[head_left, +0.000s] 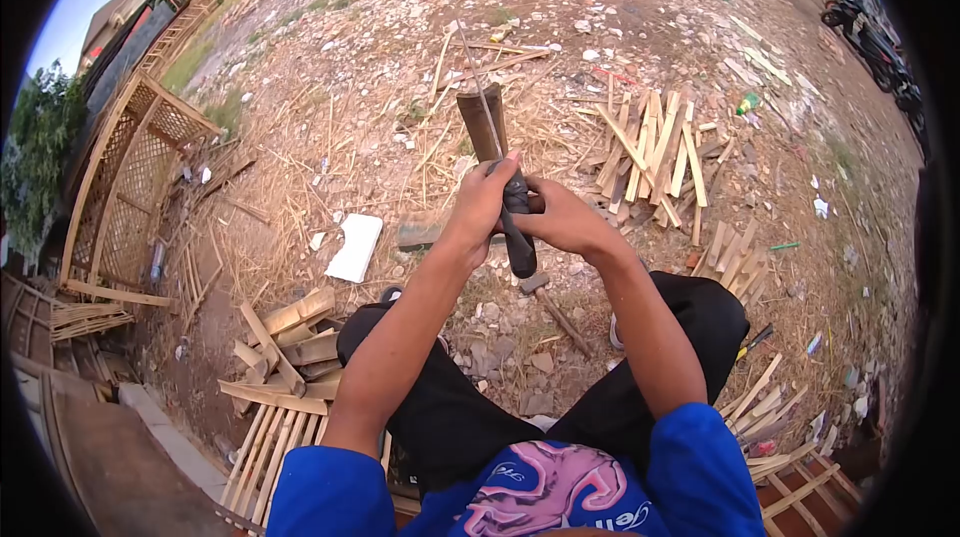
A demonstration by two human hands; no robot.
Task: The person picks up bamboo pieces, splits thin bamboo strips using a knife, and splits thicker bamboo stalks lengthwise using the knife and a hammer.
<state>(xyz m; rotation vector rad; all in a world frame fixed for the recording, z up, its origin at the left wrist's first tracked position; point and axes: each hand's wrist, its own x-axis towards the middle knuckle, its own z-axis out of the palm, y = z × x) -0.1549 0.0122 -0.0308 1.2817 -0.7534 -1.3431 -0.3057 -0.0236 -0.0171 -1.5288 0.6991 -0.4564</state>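
Both hands meet in front of me, above the ground between my knees. My left hand (pixel 478 209) is closed around a long thin blade (pixel 474 72) near its dark wrapped handle (pixel 517 227). The blade points away from me and up. From the right, my right hand (pixel 563 221) closes on the same dark handle area; what lies inside its fingers is partly hidden. A brown half-round piece of bamboo (pixel 483 125) stands just beyond my hands, beside the blade, its lower end hidden behind them.
A hammer (pixel 555 312) lies between my feet. Split bamboo strips (pixel 655 152) are heaped at the right, with more pieces (pixel 290 352) at the lower left. A white block (pixel 355 247) lies left of my hands. A lattice frame (pixel 125 177) stands far left; motorcycles (pixel 870 52) are far right.
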